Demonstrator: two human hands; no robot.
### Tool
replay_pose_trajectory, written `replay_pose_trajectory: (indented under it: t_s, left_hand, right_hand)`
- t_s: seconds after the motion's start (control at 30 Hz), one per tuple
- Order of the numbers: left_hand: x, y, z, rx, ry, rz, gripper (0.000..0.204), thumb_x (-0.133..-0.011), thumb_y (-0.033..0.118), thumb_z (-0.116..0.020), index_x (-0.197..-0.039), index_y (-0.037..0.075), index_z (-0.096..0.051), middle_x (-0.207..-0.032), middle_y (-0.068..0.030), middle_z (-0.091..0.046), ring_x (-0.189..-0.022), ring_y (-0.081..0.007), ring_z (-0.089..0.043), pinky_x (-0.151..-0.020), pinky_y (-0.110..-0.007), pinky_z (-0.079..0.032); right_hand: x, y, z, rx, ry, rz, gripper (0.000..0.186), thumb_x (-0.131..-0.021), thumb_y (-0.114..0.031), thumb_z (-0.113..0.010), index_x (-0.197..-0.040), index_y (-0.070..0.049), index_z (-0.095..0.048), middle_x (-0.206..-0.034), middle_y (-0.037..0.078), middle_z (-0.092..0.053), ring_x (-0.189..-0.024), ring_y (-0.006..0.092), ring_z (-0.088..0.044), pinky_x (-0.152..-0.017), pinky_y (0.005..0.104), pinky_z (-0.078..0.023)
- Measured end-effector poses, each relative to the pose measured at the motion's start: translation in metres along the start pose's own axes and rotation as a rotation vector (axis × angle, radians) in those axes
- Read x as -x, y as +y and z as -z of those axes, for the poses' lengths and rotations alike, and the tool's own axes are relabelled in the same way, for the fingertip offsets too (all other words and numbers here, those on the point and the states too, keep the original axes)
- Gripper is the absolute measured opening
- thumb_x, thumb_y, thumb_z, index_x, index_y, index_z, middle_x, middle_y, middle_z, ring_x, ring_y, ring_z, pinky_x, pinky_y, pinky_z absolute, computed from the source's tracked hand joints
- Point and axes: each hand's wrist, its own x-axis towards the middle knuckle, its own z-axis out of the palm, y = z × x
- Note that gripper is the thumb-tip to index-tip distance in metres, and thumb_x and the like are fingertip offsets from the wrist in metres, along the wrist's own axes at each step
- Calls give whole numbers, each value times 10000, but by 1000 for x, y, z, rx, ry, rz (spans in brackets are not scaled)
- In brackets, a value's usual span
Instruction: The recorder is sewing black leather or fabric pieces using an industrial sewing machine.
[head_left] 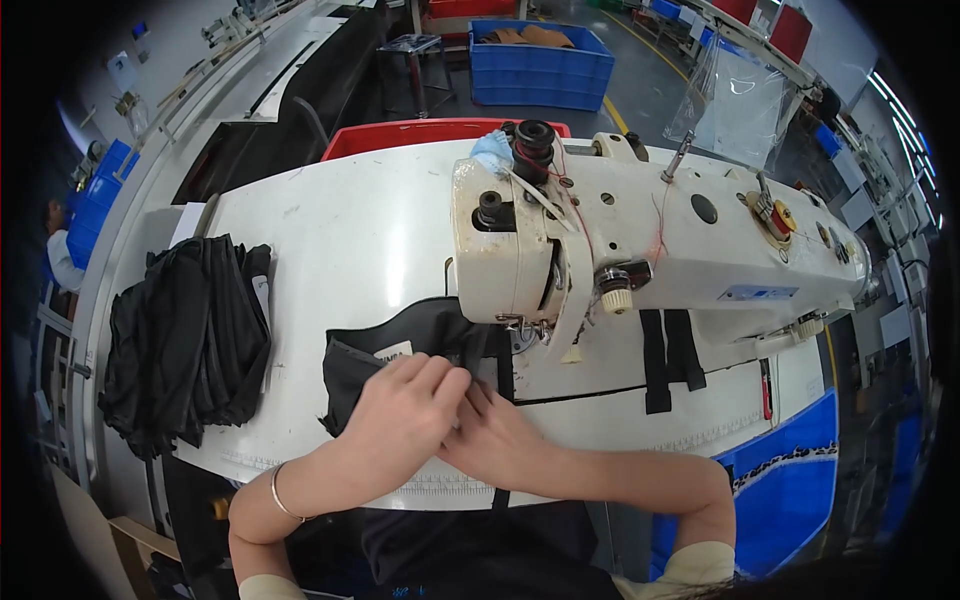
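A black fabric piece (pixel 355 370) with a small white label (pixel 394 351) lies on the white sewing table, its far right edge close to the needle area of the sewing machine (pixel 640 225). At its near right edge my left hand (pixel 415 405) is closed, fingertips pinching the cloth. Pressed against it, my right hand (pixel 495 435) is closed on the same cloth; my left fingers partly cover its fingertips. A narrow black strap (pixel 505 370) runs beside the cloth and passes under my right hand, showing again at the table's front edge.
A thick stack of black fabric pieces (pixel 190 340) hangs over the table's left side. Two black straps (pixel 656 370) lie under the machine arm, with a red-handled tool (pixel 767 390) further right. A blue bin (pixel 540 70) stands beyond the table; blue material (pixel 790 490) is at lower right.
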Motion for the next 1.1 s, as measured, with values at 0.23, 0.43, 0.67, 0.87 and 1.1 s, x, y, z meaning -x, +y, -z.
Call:
replay_pose_trajectory:
  t_s: [0.23, 0.43, 0.67, 0.87, 1.1]
  left_hand:
    - [-4, -14, -42, 157, 213, 154, 187, -748, 99, -648, -889, 38, -541, -667, -92, -530, -612, -284, -542, -593, -373, -430]
    - [-7, -33, -73, -235, 111, -3, 457, -605, 101, -641, -1036, -48, -614, -763, -79, -578, -717, -221, -578, -642, -317, -442]
    - [-7, -48, -77, -9, 143, -25, 380, -565, 28, -617, -943, 17, -659, -897, -96, -605, -805, -287, -600, -728, -370, -513]
    - [-1, -66, -92, 58, 202, -37, 291, -615, 2, -634, -904, 35, -657, -904, -120, -640, -804, -303, -626, -686, -404, -511]
    - [13, -53, -107, -57, 110, -168, 285, -548, 53, -607, -821, -19, -642, -903, -157, -631, -821, -336, -598, -708, -424, -484]
  right_hand:
    - [19, -21, 48, -496, -455, 150, 589, -791, -318, -651, -1289, -50, -488, -1285, 199, -493, -1178, 370, -482, -1008, 457, -379]
    - [71, -7, 49, 2, -354, 90, 700, -762, -412, -653, -1317, -30, -463, -1383, 179, -429, -1300, 345, -384, -1086, 461, -293]
    - [53, 60, 17, -70, -260, -78, 505, -742, -326, -681, -1132, -15, -597, -1184, 155, -580, -1094, 308, -557, -951, 440, -436]
    - [53, 72, 9, -574, -114, -353, 346, -776, -211, -623, -1095, -75, -613, -1010, 134, -647, -1000, 321, -606, -895, 408, -461]
    - [63, 83, -25, -17, 155, 141, 184, -618, -201, -616, -712, -43, -614, -773, 136, -571, -804, 314, -544, -648, 421, -439]
